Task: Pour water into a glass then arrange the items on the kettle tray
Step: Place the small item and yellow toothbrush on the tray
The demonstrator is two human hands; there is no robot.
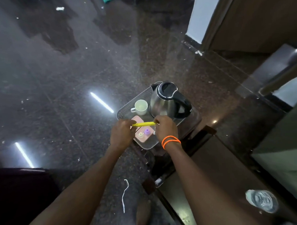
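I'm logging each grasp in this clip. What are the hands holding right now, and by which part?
Both hold one thin yellow strip stretched level above the tray: the left hand pinches its left end, the right hand its right end.

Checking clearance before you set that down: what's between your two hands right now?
In the head view, only the yellow packet spans the gap, its ends pinched by the left hand and right hand, above the pink holder on the tray.

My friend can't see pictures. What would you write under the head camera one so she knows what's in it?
Two hands, left hand and right hand, hold a thin yellow packet by its ends over a grey tray on a dark stone surface. The tray carries a steel kettle, a white cup and a pink holder.
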